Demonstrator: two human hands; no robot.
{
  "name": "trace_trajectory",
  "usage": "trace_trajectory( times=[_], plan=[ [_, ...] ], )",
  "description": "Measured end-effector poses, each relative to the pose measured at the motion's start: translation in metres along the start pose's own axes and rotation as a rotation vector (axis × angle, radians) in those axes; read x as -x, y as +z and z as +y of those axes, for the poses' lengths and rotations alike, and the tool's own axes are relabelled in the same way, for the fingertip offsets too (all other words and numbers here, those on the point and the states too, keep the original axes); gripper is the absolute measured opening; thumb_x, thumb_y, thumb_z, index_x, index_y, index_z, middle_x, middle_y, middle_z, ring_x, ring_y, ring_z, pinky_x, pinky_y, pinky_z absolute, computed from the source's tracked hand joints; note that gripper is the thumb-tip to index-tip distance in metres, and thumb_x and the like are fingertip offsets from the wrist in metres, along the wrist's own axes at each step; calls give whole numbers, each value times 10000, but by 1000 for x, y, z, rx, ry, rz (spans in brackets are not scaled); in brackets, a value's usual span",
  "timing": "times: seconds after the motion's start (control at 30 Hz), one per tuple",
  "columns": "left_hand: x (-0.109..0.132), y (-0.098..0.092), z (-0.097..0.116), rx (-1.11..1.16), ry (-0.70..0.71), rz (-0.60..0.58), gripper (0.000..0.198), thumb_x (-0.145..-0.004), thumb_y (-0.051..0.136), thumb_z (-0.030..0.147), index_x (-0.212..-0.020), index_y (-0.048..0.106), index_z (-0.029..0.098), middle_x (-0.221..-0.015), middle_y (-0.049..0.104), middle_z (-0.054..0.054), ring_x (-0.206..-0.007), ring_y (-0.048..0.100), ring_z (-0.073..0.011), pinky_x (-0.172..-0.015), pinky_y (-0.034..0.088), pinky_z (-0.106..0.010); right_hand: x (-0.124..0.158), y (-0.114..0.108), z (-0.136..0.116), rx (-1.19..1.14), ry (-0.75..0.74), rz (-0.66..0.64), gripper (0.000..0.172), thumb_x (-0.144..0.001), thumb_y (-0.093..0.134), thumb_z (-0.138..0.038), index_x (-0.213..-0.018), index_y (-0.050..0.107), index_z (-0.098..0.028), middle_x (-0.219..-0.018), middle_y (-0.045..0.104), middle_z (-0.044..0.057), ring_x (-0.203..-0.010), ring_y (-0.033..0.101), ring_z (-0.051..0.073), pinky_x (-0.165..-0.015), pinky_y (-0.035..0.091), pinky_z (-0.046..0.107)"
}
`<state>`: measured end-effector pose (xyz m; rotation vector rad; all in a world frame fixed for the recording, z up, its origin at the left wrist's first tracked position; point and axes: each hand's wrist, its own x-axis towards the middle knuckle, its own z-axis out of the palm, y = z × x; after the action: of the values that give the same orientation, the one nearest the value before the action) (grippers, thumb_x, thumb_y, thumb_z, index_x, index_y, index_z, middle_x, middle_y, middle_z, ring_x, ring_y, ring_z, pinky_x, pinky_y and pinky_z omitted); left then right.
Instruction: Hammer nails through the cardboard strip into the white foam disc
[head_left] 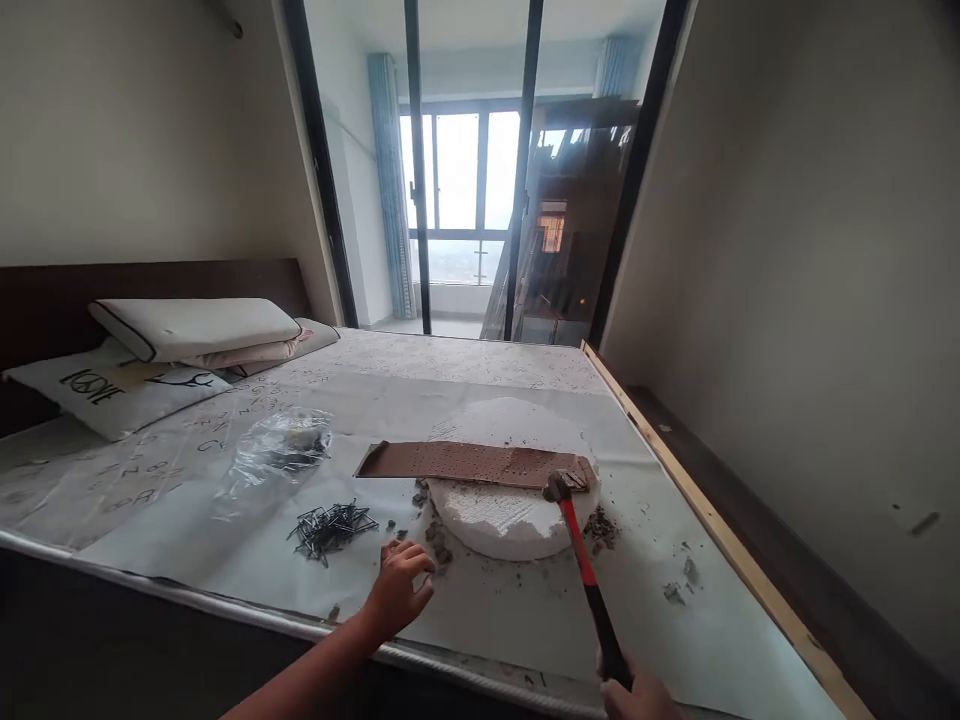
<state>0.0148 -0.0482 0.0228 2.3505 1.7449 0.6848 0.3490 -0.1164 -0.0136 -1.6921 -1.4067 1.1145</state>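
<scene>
My right hand [637, 692] is wrapped round the black grip of a hammer [589, 575] at the lower right. The hammer's head is at the right end of a brown perforated strip [465, 463], which lies across a round white foam block [502, 520]. My left hand [401, 585] is left of the block's front edge, fingers curled and slightly apart; whether it holds something small cannot be made out. Just beyond it to the left lies a pile of dark nails [330, 528].
A clear plastic bag [281, 450] with dark contents lies behind the nails. Debris surrounds the block. Pillows [199, 328] rest at the bed's left. A wooden strip [697, 500] runs along the right edge, near the wall.
</scene>
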Motion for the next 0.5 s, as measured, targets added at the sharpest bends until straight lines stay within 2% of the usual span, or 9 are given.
trace_trajectory(
  times=[0.03, 0.1, 0.17, 0.23, 0.37, 0.5],
  plan=[
    [11, -2, -12, -60, -65, -17, 152, -693, 496, 175, -712, 642, 215, -801, 663, -30, -883, 573, -218, -938, 278, -412, 3, -2, 0, -4, -37, 9, 118, -606, 454, -278, -667, 507, -191, -552, 482, 0, -561, 474, 153, -552, 379, 245],
    [22, -7, -34, -166, -195, -53, 179, -723, 491, 195, -764, 665, 214, -883, 673, -49, -936, 574, -235, -929, 294, -411, 8, -4, -2, -24, -17, -17, 149, -616, 450, -309, -680, 509, -188, -524, 457, -10, -525, 452, 148, -505, 360, 246],
    [20, -14, -50, -248, -304, -105, 204, -736, 488, 187, -819, 674, 202, -947, 672, -66, -952, 582, -236, -895, 332, -386, 12, -4, -5, -78, 11, -56, 162, -622, 431, -325, -695, 493, -194, -472, 387, -44, -458, 404, 130, -454, 321, 241],
    [12, -17, -59, -311, -347, -175, 222, -747, 489, 173, -870, 674, 194, -980, 668, -69, -956, 588, -228, -871, 359, -357, 16, -2, -7, -151, 1, -55, 154, -622, 411, -325, -698, 468, -203, -440, 332, -71, -413, 362, 113, -431, 292, 234],
    [-6, -9, -54, -383, -279, -334, 228, -781, 492, 175, -915, 675, 201, -1018, 658, -72, -973, 588, -207, -847, 390, -296, 24, 2, -11, -248, -6, -31, 134, -618, 411, -318, -694, 448, -214, -399, 309, -94, -353, 328, 101, -401, 275, 232],
    [-16, 11, -41, -427, -274, -403, 198, -779, 499, 197, -831, 689, 172, -994, 653, -107, -925, 604, -226, -775, 422, -291, 30, -3, -17, -319, 0, -29, 124, -618, 425, -300, -700, 451, -212, -384, 324, -101, -333, 334, 96, -383, 289, 226]
  ],
)
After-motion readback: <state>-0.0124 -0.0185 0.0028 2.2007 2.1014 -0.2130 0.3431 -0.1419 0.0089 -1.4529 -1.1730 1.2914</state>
